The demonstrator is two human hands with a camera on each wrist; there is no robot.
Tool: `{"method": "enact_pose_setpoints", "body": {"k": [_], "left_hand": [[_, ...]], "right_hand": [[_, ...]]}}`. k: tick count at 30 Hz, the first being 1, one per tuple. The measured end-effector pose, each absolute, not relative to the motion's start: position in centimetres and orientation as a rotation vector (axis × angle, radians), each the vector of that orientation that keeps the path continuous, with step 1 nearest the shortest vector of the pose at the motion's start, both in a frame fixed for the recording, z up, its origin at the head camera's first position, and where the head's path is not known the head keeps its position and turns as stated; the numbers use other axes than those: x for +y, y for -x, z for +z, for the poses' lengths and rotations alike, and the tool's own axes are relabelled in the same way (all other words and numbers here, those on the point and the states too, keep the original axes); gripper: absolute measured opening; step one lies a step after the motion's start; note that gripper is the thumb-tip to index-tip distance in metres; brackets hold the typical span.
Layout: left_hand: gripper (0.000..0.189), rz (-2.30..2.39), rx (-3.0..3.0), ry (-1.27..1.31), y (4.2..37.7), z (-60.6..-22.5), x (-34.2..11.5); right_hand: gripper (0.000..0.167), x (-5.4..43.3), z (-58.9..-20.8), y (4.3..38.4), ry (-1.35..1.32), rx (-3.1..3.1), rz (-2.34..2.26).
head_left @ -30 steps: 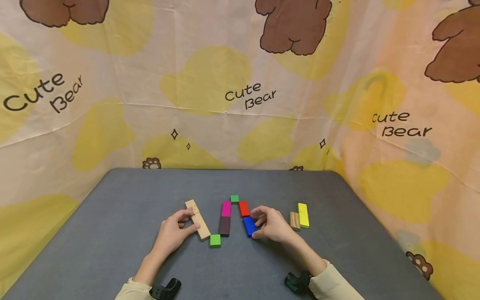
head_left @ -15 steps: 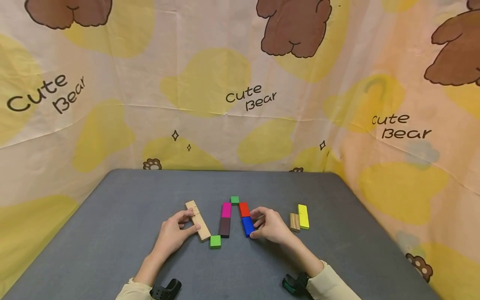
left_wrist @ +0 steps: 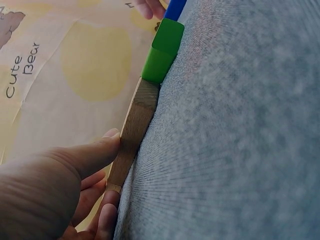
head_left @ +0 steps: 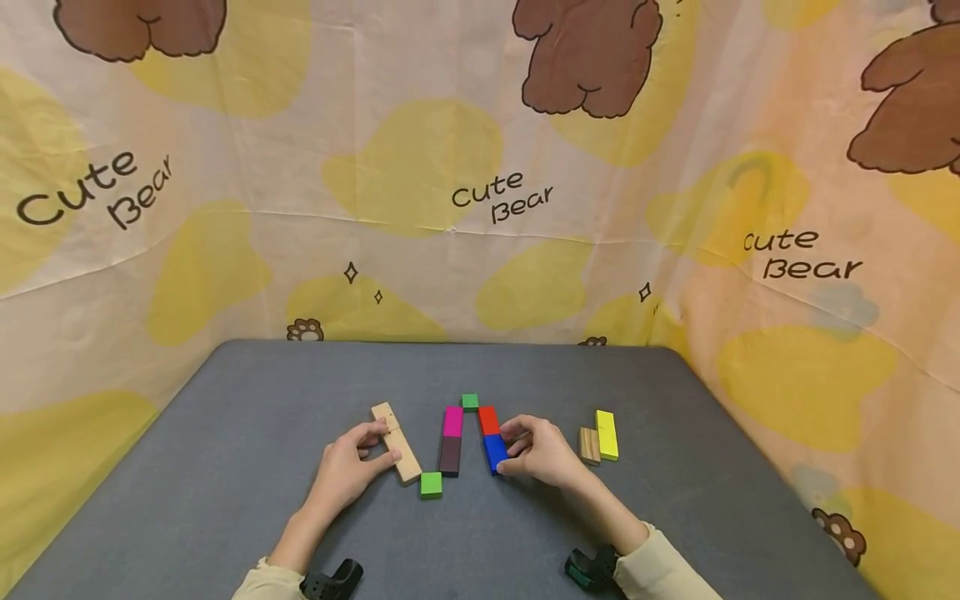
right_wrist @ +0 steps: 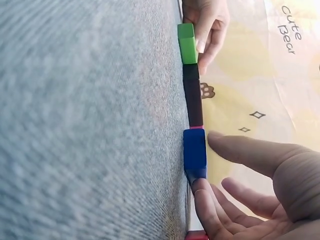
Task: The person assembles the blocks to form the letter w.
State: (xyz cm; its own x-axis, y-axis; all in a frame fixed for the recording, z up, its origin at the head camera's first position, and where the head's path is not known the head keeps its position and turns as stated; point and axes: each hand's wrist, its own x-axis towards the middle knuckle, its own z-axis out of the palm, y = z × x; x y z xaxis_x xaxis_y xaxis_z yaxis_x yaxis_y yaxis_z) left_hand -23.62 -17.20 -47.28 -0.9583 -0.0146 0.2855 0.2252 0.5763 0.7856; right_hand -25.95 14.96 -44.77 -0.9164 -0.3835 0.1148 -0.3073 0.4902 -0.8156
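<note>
On the left, my left hand [head_left: 348, 462] holds a slanted pair of plain wooden blocks, thumb on the longer block [head_left: 403, 462] and fingers by the shorter block [head_left: 382, 411]. A light green block [head_left: 431, 486] meets their near end. Beside it runs a dark brown block [head_left: 450, 457] topped by a magenta block [head_left: 453, 421]. Another green block [head_left: 469, 402] bridges toward a red block [head_left: 488, 420]. My right hand [head_left: 543, 454] pinches the blue block [right_wrist: 194, 150] between thumb and finger, with its far end against the red one. The row forms a zigzag.
To the right of my right hand lie a yellow block [head_left: 607, 435] and a shorter striped wooden block [head_left: 589, 447], side by side. The grey table [head_left: 480, 542] backs onto a patterned cloth [head_left: 412, 275]. A dark band sits at each wrist.
My right hand has shifted the blue block slightly left, so it lines up more closely below the red block. The left hand and the other blocks stay as they were.
</note>
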Motion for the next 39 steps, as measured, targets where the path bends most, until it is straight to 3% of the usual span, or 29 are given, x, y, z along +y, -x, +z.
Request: {"method": "enact_pose_setpoints", "body": {"k": [24, 39], "left_hand": [[0.044, -1.333, -2.564, 0.161, 23.6, -47.3, -17.3], [0.046, -1.326, -2.567, 0.181, 24.0, -47.6, -17.6]], "right_hand": [[0.038, 15.1, -44.7, 25.9, 0.611, 2.607, -1.492], [0.027, 16.0, -43.7, 23.7, 0.234, 2.636, -1.892]]}}
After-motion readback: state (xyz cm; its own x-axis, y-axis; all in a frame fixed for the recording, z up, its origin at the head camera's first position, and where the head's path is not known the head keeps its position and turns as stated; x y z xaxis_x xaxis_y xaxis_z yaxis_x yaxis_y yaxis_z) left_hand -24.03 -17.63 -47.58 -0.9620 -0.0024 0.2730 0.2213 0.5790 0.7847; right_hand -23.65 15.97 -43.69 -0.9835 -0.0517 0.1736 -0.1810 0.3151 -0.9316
